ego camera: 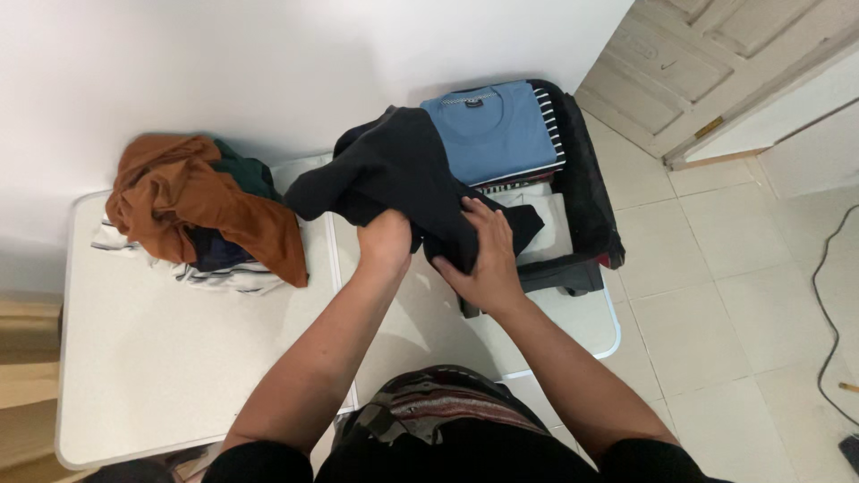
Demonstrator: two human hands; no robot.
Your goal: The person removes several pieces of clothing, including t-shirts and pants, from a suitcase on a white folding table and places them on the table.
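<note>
A black garment [394,170] hangs bunched above the white folding table [161,358]. My left hand [385,240] grips its lower edge from the left. Pressed against the cloth on the other side, my right hand [488,255] holds a fold of it. Behind the garment lies a folded blue shirt [497,134] on top of a stack of folded clothes inside a black bag or case [591,197] at the table's right end.
A loose heap of clothes, topped by a rust-orange garment [192,201], sits on the table's left part. A white wall runs behind. A wooden door [707,63] stands at the upper right, and a black cable [828,295] lies on the tiled floor.
</note>
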